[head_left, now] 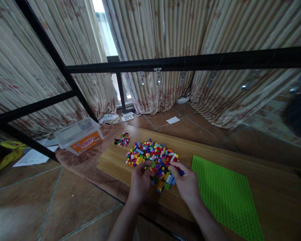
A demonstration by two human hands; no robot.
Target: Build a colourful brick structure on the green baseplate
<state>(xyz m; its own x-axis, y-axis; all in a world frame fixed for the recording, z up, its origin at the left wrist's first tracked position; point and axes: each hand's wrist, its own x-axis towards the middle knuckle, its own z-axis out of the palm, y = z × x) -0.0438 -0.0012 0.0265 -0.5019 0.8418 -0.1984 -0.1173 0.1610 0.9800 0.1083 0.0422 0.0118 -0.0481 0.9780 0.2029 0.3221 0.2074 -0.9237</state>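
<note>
A heap of small multicoloured toy bricks [150,150] is spread on the wooden board in front of me. My left hand [140,179] is at the heap's near left edge, its fingers curled in with the thumb near the index finger. At the right edge, my right hand [188,182] has its thumb and index finger pinched together among the bricks. Whatever either hand grips is too small and blurred to make out. Between the hands lie several larger bricks, among them a yellow-orange brick [160,185]. To the right is a green studded baseplate [223,197].
A smaller cluster of bricks [122,139] sits at the board's far left. Beyond it, on a brown cloth [90,170], stands a clear plastic box [79,134] with an orange label. A black metal frame [190,63] crosses before the curtains [160,33]. Paper [173,120] lies on the tiles.
</note>
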